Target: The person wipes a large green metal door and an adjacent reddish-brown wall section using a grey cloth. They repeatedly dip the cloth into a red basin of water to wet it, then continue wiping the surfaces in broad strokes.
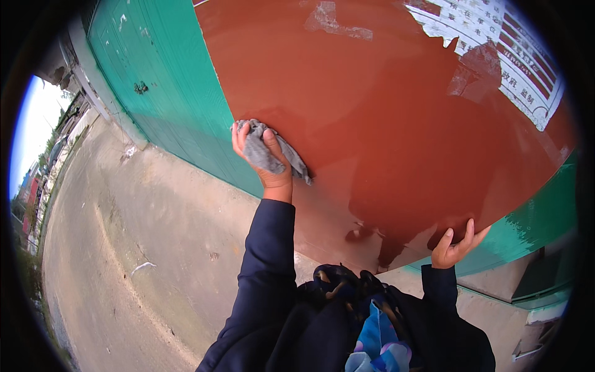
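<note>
A large, glossy reddish-brown panel leans or stands in front of me, with reflections on its surface. My left hand grips a crumpled grey cloth at the panel's left edge. At the panel's lower right edge is my right hand, fingers spread against its surface and no object seen in it. A torn white printed sheet bearing writing sticks to the upper right part. Remains of clear tape or film cling near the top.
Green metal doors stand behind the panel at the left, with a latch on them. Concrete ground spreads below and left. A dark-framed opening is at the lower right.
</note>
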Tool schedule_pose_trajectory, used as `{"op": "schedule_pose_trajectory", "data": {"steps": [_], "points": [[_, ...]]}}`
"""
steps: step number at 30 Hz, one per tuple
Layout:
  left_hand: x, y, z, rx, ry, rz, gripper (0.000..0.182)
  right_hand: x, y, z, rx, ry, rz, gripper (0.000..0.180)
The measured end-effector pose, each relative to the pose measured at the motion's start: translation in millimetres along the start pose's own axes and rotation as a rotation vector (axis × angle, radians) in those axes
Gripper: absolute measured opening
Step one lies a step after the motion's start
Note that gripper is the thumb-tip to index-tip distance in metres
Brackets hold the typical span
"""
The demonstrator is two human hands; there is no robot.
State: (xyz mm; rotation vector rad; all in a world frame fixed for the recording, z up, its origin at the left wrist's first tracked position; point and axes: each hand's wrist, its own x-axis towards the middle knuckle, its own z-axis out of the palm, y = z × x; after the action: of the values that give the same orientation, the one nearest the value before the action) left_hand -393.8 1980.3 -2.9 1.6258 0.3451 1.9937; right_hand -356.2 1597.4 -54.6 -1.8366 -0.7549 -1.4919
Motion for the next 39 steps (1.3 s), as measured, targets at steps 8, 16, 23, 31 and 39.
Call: {"op": "schedule_pose_trajectory", "data": {"steps": [8,16,23,31,39], "points": [[-18.2,99.0,26.1,-0.216,-0.383,0.530,0.034,-1.6,-0.8,-1.2,-0.039,-0.017,0.026,0.047],[80.5,63.6,39.9,-0.076,-0.120,0.451,0.044,0.3,-0.1,-1.7,-0.011,-0.023,0.016,0.046],[91.4,14.7,31.2,-0.261,-0.047,0.100,0.042,2.6,-7.1,-1.7,-0.073,-0.031,0.047,0.047],[-89.7,116.2,11.1,-0.310,-0.573,0.576,0.040,0.5,-3.1,-3.4,-0.060,-0.039,0.020,0.046],[-8.1,102.9,31.1,-0.051,-0.032,0.209,0.041,-2.9,-8.0,-2.8,0.035,-0.054,0.080,0.046]]}}
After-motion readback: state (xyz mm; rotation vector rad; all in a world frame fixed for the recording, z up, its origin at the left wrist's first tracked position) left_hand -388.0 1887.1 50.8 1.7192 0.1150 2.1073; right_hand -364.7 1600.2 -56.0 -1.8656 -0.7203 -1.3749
